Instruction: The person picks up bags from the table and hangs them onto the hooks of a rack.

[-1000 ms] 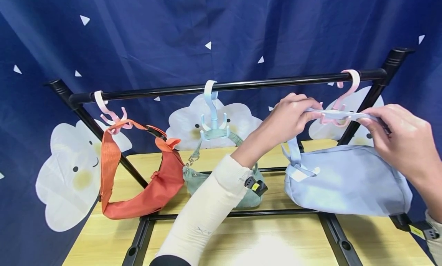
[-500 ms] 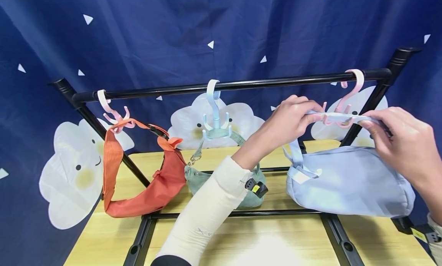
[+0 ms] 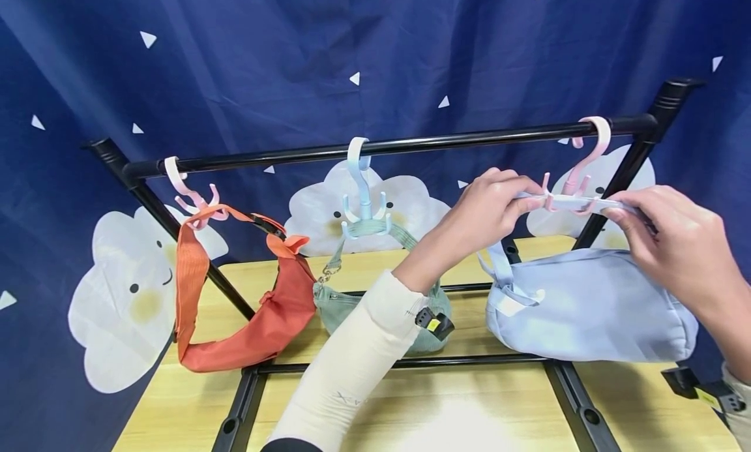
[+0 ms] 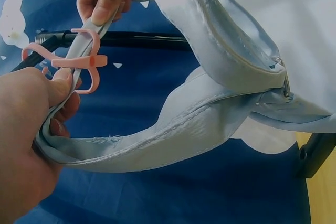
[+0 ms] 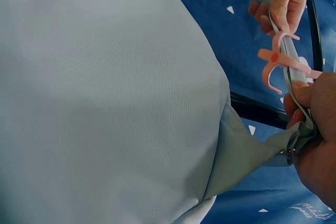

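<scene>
A light blue bag (image 3: pixel 587 305) hangs at the right, its strap (image 3: pixel 572 203) stretched level between both hands. My left hand (image 3: pixel 493 201) pinches the strap left of a pink multi-prong hook (image 3: pixel 587 155). On the other side, my right hand (image 3: pixel 675 237) pinches it between thumb and fingers. The strap lies across the hook's prongs (image 4: pixel 86 61), with prong tips rising beside it, as both wrist views show. In the right wrist view the bag's body (image 5: pixel 115 93) fills much of the picture, and a small metal ring (image 5: pixel 287 152) joins the strap near my right hand.
A black rail (image 3: pixel 457 139) carries the hooks. An orange bag (image 3: pixel 252 334) hangs from a pink hook (image 3: pixel 196 194) at left. A green bag (image 3: pixel 334 305) on a blue hook (image 3: pixel 360 184) is partly behind my left forearm. The rack stands on a wooden table (image 3: pixel 457 406).
Both hands have lowered the strap slightly, and it now sits deeper among the pink hook's prongs. The hands keep their hold. The head view shifts a little.
</scene>
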Motion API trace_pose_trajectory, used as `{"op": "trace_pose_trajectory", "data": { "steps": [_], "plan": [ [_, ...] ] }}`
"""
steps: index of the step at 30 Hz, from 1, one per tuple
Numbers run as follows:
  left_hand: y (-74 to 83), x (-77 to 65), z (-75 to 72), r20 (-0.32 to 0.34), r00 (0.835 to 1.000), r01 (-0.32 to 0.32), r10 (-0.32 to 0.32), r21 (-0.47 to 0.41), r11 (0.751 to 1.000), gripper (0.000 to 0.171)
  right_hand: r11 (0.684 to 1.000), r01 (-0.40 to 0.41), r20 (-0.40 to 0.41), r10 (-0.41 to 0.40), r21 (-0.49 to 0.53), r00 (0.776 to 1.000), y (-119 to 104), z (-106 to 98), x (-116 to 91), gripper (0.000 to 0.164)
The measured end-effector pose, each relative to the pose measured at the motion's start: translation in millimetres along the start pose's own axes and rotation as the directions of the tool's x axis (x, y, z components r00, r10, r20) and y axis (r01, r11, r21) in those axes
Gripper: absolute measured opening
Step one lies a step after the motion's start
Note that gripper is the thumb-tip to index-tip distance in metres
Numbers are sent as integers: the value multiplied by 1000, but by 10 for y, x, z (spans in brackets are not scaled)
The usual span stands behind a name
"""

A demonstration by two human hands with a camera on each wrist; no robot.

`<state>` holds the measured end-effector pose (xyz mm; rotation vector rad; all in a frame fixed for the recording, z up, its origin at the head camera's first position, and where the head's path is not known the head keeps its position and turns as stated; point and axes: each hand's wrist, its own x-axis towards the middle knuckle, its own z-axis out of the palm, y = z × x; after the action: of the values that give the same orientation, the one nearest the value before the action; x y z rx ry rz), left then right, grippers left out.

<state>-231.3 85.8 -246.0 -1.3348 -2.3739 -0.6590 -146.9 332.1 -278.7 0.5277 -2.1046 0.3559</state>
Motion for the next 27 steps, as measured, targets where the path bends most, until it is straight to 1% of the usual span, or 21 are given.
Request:
{"op": "trace_pose_trajectory", "data": {
  "steps": [5, 11, 14, 19, 20, 24, 27],
  "plan": [
    [-15, -32, 23, -3, 1000, 12, -12, -1, 1000, 27, 1000, 0, 12, 0, 4, 1000, -18, 18, -21, 76],
    [-2, -74, 44, 8, 997, 72, -72, -5, 997, 28, 1000, 8, 28, -8, 1, 1000, -33, 38, -23, 76],
    [7, -95, 63, -11, 996, 90, -90, -12, 996, 29, 1000, 18, 33, -18, -3, 999, -34, 49, -14, 77],
    [5, -151, 112, -60, 994, 90, -92, -35, 995, 27, 1000, 10, 49, -9, -8, 999, -48, 59, -14, 78],
    [3, -161, 121, -70, 993, 89, -91, -35, 995, 26, 1000, 6, 52, -5, -8, 999, -55, 60, -16, 76],
    [-4, -188, 146, -82, 991, 99, -102, -39, 994, 28, 1000, -19, 71, 20, -13, 997, -87, 67, -22, 59],
    [4, -197, 159, -84, 991, 104, -107, -43, 994, 29, 999, -28, 77, 30, -20, 997, -105, 66, -17, 50]
  ]
}}
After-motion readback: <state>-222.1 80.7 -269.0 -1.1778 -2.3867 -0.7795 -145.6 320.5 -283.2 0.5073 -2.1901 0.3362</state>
